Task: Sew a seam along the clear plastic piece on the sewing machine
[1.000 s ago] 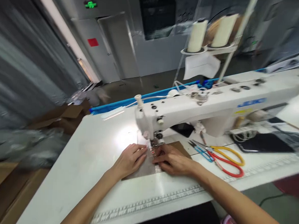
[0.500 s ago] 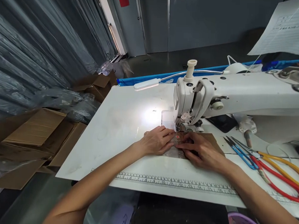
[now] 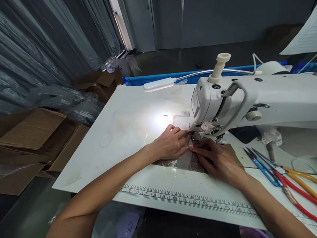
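While both hands creep toward needle, left hand (image 3: 170,144) and right hand (image 3: 219,161), fingers flat, press clear plastic sheet (image 3: 181,161) under white sewing machine (image 3: 226,100); feeding continues at frame centre.

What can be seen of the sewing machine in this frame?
The sewing machine is white, glossy, with a long arm running right out of frame. Its head bears a cream spool pin on top, black screw holes, a knob and a metal presser foot. It stands on the white table; the left hand and right hand press clear material at the foot.
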`<state>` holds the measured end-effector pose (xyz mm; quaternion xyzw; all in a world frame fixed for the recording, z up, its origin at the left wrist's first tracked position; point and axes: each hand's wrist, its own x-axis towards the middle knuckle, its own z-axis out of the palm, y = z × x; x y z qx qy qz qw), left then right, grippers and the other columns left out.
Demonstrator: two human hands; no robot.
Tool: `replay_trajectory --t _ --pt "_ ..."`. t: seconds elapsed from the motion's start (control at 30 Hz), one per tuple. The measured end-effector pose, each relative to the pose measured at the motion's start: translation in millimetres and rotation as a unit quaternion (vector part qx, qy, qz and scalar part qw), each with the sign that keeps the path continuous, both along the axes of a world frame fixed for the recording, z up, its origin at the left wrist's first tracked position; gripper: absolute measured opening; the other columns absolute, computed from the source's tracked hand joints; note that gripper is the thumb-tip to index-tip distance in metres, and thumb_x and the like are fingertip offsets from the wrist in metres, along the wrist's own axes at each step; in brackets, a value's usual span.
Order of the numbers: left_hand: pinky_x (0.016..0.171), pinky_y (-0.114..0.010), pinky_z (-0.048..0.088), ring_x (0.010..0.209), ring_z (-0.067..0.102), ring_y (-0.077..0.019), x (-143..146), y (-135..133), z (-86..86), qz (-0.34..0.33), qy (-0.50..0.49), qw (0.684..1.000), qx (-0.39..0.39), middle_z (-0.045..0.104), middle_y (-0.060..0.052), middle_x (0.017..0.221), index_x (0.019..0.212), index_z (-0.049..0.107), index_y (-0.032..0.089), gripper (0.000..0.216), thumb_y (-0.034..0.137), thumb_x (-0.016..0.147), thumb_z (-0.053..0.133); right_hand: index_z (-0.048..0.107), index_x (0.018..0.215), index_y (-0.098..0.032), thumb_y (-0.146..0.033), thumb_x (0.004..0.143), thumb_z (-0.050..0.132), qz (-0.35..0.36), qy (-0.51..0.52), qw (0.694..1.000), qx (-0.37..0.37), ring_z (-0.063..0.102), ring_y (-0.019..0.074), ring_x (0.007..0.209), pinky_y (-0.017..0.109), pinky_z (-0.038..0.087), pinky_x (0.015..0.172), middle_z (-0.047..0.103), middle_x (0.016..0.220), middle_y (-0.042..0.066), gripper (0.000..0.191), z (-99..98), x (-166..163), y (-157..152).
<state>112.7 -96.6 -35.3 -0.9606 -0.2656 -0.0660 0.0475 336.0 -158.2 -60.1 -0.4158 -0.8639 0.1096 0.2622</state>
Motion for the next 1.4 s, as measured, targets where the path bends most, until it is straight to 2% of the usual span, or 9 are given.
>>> replay_trajectory --t 0.27,0.6,0.8,0.97,1.13,1.4 --pt "0.093 -0.044 0.035 0.104 0.05 -0.0251 -3.0 -2.9 -0.4 0.007 -0.023 1.0 -0.016 0.051 -0.013 0.138 0.127 0.054 0.01 0.046 0.042 0.1 0.033 0.062 0.127 -0.021 -0.025 0.097 0.043 0.004 -0.018 1.0 -0.003 0.065 0.0259 0.096 0.043 0.058 0.079 0.062 0.109 0.016 0.036 -1.1 0.6 -1.6" --pt "0.094 -0.043 0.035 0.107 0.05 -0.0263 -2.2 -1.1 -4.6 0.01 -0.034 0.999 -0.026 0.053 -0.017 0.134 0.125 0.054 0.009 0.044 0.038 0.1 0.033 0.062 0.126 -0.018 -0.02 0.096 0.041 -0.007 -0.05 0.999 0.01 0.067 0.0264 0.088 0.038 0.057 0.066 0.066 0.105 0.016 0.036 1.6 -2.3 -2.8" --pt "0.094 -0.045 0.035 0.109 0.05 -0.0269 -2.4 -1.5 -6.5 0.014 -0.053 0.998 -0.035 0.052 -0.016 0.136 0.12 0.057 0.01 0.041 0.037 0.1 0.034 0.062 0.126 -0.021 -0.019 0.095 0.041 -0.012 -0.045 0.999 0.014 0.066 0.0246 0.087 0.038 0.057 0.068 0.066 0.106 0.014 0.037 -0.4 -2.0 -3.3" --pt "0.094 -0.047 0.035 0.111 0.049 -0.0281 -3.0 -1.8 -8.8 0.017 -0.064 0.997 -0.042 0.053 -0.016 0.137 0.124 0.056 0.011 0.042 0.038 0.099 0.036 0.059 0.13 -0.025 -0.018 0.092 0.043 -0.01 -0.049 0.999 0.01 0.064 0.027 0.094 0.041 0.058 0.072 0.064 0.11 0.014 0.042 -4.1 0.7 -3.8" --pt "0.094 -0.05 0.035 0.112 0.049 -0.0291 -2.8 -3.0 -9.1 0.023 -0.071 0.996 -0.049 0.053 -0.016 0.137 0.127 0.054 0.011 0.043 0.039 0.099 0.037 0.061 0.129 -0.025 -0.02 0.092 0.044 -0.015 -0.06 0.998 0.021 0.065 0.027 0.088 0.04 0.058 0.065 0.064 0.108 0.015 0.04 -4.1 1.7 -3.3" --pt "0.094 -0.05 0.035 0.111 0.05 -0.0288 0.0 -6.2 -8.6 0.032 -0.076 0.996 -0.043 0.052 -0.016 0.138 0.124 0.057 0.011 0.042 0.039 0.098 0.038 0.061 0.128 -0.023 -0.018 0.092 0.045 -0.005 -0.037 0.999 -0.005 0.065 0.0258 0.092 0.043 0.059 0.076 0.063 0.109 0.014 0.04 -6.5 1.3 -3.3"
